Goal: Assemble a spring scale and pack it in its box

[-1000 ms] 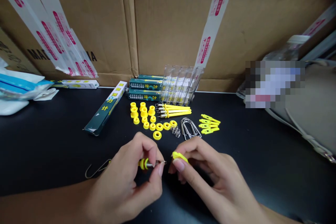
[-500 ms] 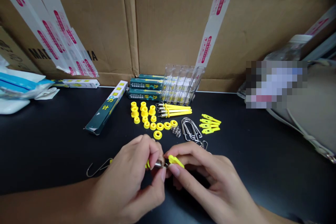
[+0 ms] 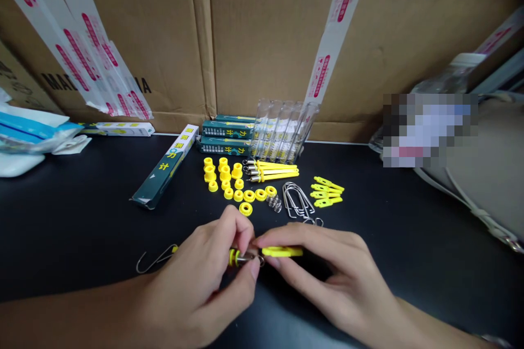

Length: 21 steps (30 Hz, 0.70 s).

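Note:
My left hand (image 3: pixel 204 278) is closed around a yellow spring-scale rod with a metal spring (image 3: pixel 245 257); a small wire ring at its end points right. Most of the rod is hidden in the palm. A wire hook (image 3: pixel 153 262) shows beyond the left side of that hand. Between thumb and fingers, my right hand (image 3: pixel 331 275) pinches a flat yellow tab (image 3: pixel 282 251), its left end close to the wire ring. I cannot tell if tab and ring touch. Ahead lie matching yellow tabs (image 3: pixel 325 194), metal hooks (image 3: pixel 297 200) and small springs (image 3: pixel 274 203).
Several yellow collars and rings (image 3: pixel 225 173) stand beside yellow rods with springs (image 3: pixel 274 170). Clear tubes (image 3: pixel 282 131) lean on green boxes (image 3: pixel 225 145). Another green box (image 3: pixel 166 169) lies left. Cardboard (image 3: pixel 266 38) walls the back; a bag (image 3: pixel 483 163) sits right.
My right hand has turned the yellow tab from slanted to nearly level, pointing right. The spring end in my left hand shows a little more, with its yellow part in view.

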Motion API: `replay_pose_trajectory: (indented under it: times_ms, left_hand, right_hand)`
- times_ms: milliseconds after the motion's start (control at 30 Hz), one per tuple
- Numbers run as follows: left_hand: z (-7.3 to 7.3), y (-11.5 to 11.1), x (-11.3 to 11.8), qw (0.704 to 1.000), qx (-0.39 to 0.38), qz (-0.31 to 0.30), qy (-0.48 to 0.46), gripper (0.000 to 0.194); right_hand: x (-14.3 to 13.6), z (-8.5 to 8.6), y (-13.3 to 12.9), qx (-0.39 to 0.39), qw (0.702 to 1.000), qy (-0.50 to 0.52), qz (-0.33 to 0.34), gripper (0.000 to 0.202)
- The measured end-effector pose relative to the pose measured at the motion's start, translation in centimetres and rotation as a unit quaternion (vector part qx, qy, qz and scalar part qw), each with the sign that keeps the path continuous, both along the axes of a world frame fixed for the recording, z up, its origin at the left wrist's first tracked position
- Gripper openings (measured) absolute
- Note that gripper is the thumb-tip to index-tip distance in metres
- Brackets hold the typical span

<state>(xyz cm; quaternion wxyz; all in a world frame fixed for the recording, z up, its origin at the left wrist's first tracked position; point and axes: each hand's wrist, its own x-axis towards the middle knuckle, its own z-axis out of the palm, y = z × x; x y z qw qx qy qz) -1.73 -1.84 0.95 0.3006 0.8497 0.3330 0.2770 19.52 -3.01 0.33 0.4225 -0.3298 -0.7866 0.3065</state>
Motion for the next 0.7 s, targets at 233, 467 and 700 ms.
replay_pose_trajectory:
  times_ms: [233,467,700]
  left_hand:
    - [-0.1,-0.1,0.2,0.997,-0.074,-0.004,-0.018,0.028]
    - [0.1,-0.1,0.5,0.99,-0.141,-0.002,-0.012,0.026]
    - [0.2,-0.1,0.6,0.989,-0.138,-0.028,-0.039,0.035]
  right_hand:
    - [0.7,-0.5,0.2,0.117,0.988,-0.054,0.081,0.027]
    - [0.8,-0.6,0.3,0.15,0.983,-0.086,0.062,0.015]
    - [1.4,-0.2,0.4,0.229,0.954,-0.181,0.075,0.027]
